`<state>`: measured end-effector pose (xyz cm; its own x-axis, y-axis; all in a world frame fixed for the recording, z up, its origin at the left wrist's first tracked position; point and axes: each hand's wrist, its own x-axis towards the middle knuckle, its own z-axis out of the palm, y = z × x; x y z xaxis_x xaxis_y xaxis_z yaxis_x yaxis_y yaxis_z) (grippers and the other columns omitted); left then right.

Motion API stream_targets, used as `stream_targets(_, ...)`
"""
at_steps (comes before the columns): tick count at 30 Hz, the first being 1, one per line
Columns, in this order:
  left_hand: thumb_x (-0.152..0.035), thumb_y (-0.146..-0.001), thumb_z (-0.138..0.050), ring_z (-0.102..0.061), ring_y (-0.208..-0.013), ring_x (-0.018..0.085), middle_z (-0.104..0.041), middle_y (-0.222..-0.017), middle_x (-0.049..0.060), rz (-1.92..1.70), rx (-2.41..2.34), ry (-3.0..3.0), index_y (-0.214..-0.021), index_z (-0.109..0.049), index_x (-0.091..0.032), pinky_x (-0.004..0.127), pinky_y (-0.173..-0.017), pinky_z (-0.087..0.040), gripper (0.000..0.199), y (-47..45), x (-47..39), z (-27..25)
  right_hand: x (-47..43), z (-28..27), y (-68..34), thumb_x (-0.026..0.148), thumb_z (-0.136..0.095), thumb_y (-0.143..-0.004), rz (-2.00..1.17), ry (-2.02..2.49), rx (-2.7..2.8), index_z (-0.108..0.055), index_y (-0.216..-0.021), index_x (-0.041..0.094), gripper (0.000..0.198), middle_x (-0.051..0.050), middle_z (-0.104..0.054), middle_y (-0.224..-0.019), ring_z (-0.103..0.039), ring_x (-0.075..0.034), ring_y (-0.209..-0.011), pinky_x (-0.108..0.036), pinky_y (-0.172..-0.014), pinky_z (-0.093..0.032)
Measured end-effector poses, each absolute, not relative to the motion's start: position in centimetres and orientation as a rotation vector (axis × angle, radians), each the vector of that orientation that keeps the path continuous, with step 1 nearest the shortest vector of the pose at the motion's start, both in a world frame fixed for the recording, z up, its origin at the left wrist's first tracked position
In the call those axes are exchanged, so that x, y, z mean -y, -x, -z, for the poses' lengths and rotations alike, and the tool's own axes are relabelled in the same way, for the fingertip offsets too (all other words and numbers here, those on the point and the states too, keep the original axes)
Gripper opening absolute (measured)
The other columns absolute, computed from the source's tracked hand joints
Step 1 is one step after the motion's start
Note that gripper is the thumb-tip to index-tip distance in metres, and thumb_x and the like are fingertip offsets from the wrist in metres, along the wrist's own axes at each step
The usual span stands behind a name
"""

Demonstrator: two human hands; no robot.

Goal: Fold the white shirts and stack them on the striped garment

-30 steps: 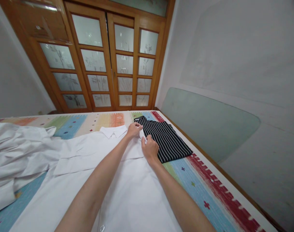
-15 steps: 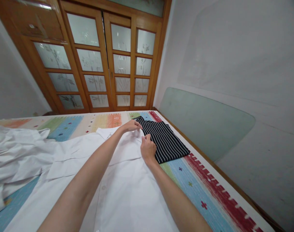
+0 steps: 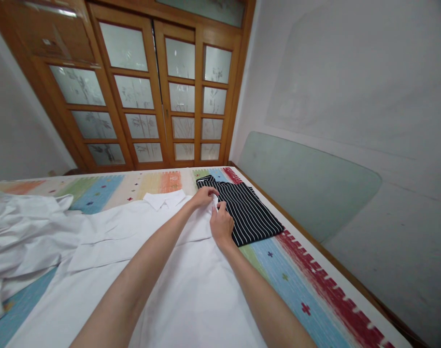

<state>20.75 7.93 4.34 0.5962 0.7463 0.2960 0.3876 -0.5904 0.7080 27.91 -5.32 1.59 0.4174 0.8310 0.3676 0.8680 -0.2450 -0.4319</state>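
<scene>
A white button-up shirt (image 3: 191,285) lies spread out, its collar (image 3: 164,199) pointing away from me and one sleeve bunched up at the left. My left hand (image 3: 205,196) reaches across to the shirt's right shoulder edge and pinches the fabric there. Just below it, my right hand (image 3: 222,223) grips the same edge with thumb and fingers closed. Right beside both hands lies a folded black garment with white stripes (image 3: 249,212); part of its left side is hidden behind my hands.
Under the clothes is a colourful patterned cover (image 3: 278,270) with stripes and small crosses. A pale green panel (image 3: 307,179) stands against the white wall on the right. Wooden doors with frosted panes (image 3: 140,96) stand at the far end.
My left hand has shifted slightly right along the shirt's edge, and more of the collar shows. The right hand has stayed nearly in place.
</scene>
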Motion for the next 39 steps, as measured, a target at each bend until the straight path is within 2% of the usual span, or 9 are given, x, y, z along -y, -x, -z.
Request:
stream_targets(3, -0.001, -0.069, -0.047, -0.064, -0.096, 0.018, -0.073, -0.100, 0.006, -0.869, -0.947, -2.245, -0.100, -0.072, -0.016, 0.033, -0.092, -0.050, 0.042, -21.1, -7.0, -3.2, 5.3, -1.7, -27.9, 0.027, -0.040, -0.103, 0.078, 2.109, 1.402, -0.045, -0.108, 0.019, 0.011, -0.005, -0.070, -0.082, -0.068, -0.020, -0.075, -0.026, -0.057, -0.028)
stream_targets(7, -0.010, -0.083, -0.049, -0.056, -0.108, 0.024, -0.065, -0.108, 0.010, -1.104, -1.168, -2.373, -0.109, -0.067, -0.017, 0.041, -0.098, -0.045, 0.032, -21.0, -5.1, -2.4, 5.3, -1.7, -27.9, 0.022, -0.041, -0.101, 0.064, 2.104, 1.379, -0.045, -0.110, 0.018, 0.010, -0.006, -0.070, -0.086, -0.068, -0.021, -0.076, -0.027, -0.058, -0.028)
stream_targets(12, -0.012, -0.086, -0.046, -0.055, -0.102, 0.026, -0.063, -0.103, 0.011, -1.280, -1.436, -2.415, -0.101, -0.064, -0.017, 0.040, -0.094, -0.044, 0.024, -20.5, -2.6, -2.4, 5.1, -1.5, -28.0, 0.019, -0.043, -0.098, 0.052, 2.075, 1.350, -0.046, -0.114, 0.018, 0.016, -0.009, -0.068, -0.101, -0.067, -0.021, -0.081, -0.028, -0.060, -0.032)
stream_targets(17, -0.016, -0.088, -0.045, -0.058, -0.103, 0.026, -0.065, -0.102, 0.013, -1.019, -1.460, -2.507, -0.096, -0.065, -0.015, 0.039, -0.094, -0.045, 0.021, -19.2, 0.1, -1.7, 5.2, -1.6, -28.2, 0.019, -0.047, -0.096, 0.012, 2.052, 1.326, -0.047, -0.116, 0.018, 0.020, -0.010, -0.067, -0.106, -0.065, -0.021, -0.087, -0.028, -0.064, -0.033)
stream_targets(20, -0.024, -0.092, -0.042, -0.055, -0.120, 0.028, -0.063, -0.124, 0.016, -0.734, -1.394, -2.559, -0.116, -0.061, -0.012, 0.041, -0.102, -0.042, 0.032, -18.0, 1.8, -1.1, 5.3, -1.7, -28.4, 0.019, -0.050, -0.095, -0.022, 2.035, 1.309, -0.048, -0.115, 0.018, 0.021, -0.008, -0.067, -0.103, -0.065, -0.021, -0.088, -0.028, -0.066, -0.033)
stream_targets(23, -0.034, -0.096, -0.038, -0.034, -0.143, 0.032, -0.040, -0.153, 0.018, -0.478, -1.356, -2.599, -0.142, -0.042, -0.011, 0.047, -0.113, -0.032, 0.052, -16.5, 3.3, -0.9, 5.2, -1.7, -28.6, 0.018, -0.051, -0.094, -0.044, 2.018, 1.308, -0.049, -0.114, 0.018, 0.020, -0.007, -0.067, -0.101, -0.064, -0.021, -0.088, -0.028, -0.067, -0.034)
stream_targets(26, -0.040, -0.098, -0.032, -0.020, -0.148, 0.035, -0.026, -0.160, 0.017, -0.320, -1.362, -2.610, -0.150, -0.030, -0.012, 0.052, -0.116, -0.026, 0.059, -14.9, 4.8, -0.9, 5.0, -1.8, -28.8, 0.016, -0.051, -0.092, -0.051, 1.993, 1.312, -0.050, -0.111, 0.017, 0.020, -0.007, -0.066, -0.100, -0.062, -0.020, -0.087, -0.028, -0.068, -0.034)
stream_targets(35, -0.044, -0.099, -0.027, -0.022, -0.148, 0.033, -0.034, -0.157, 0.014, -0.336, -1.415, -2.679, -0.147, -0.040, -0.014, 0.054, -0.119, -0.021, 0.058, -13.1, 7.6, 0.2, 5.9, -2.8, -30.6, 0.003, -0.046, -0.083, -0.023, 1.964, 1.527, -0.053, -0.106, 0.017, 0.027, -0.007, -0.065, -0.100, -0.060, -0.019, -0.092, -0.027, -0.075, -0.038)
stream_targets(39, -0.043, -0.099, -0.031, -0.027, -0.146, 0.032, -0.040, -0.154, 0.014, -0.413, -1.417, -2.693, -0.144, -0.044, -0.016, 0.053, -0.118, -0.023, 0.055, -13.1, 7.7, 0.5, 6.6, -3.8, -30.5, 0.010, -0.045, -0.089, -0.070, 2.083, 1.520, -0.052, -0.108, 0.018, 0.022, -0.010, -0.066, -0.106, -0.062, -0.022, -0.094, -0.028, -0.076, -0.039)
